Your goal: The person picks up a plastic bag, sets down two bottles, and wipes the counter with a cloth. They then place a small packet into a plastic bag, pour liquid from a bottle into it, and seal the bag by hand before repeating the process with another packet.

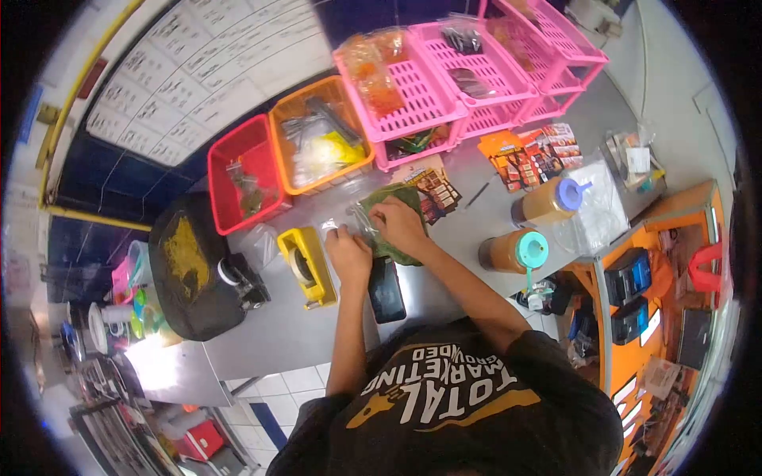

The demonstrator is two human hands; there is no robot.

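A dark green packet or folded cloth [409, 196] lies on the metal counter, with shiny clear plastic [361, 218] at its left edge. My right hand [399, 226] rests over the green packet, fingers curled and pressed together at its left side. Just left of it, my left hand [349, 252] has its fingertips pinched; a small shiny bit shows there, too small to name. Beside my left hand stands a yellow tape dispenser [305, 270] with a roll in it. A dark phone [386, 290] lies below my hands, near the counter's front edge.
Red [238, 155] and orange [298, 115] baskets and pink racks [413, 103] line the back. Two capped sauce bottles [508, 251] and printed cards [528, 155] are on the right. A black stool-like seat [198, 270] and a second tape dispenser [242, 282] are left.
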